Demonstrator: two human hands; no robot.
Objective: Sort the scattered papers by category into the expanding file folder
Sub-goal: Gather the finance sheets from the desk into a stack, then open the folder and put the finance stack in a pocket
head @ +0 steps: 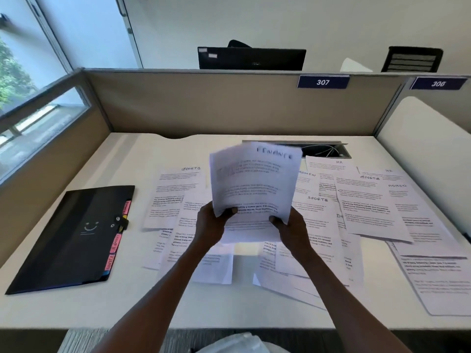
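Step looks like gathering the FINANCE sheets (254, 182) into one stack; best to square the edges w/ both hands, then carry them left to the closed black expanding folder (71, 238) on the desk (76, 309) and open it at the matching tab. Left hand (211, 222) and right hand (290, 225) both pinch the stack's near edge, thumbs on top, sheets raised mid-desk; SPORTS, HR and ADMIN papers (369, 207) lie scattered beneath and to the right.

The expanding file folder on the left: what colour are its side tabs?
The side tabs are mostly pink-red, against the black expanding file folder; seen in the head view.
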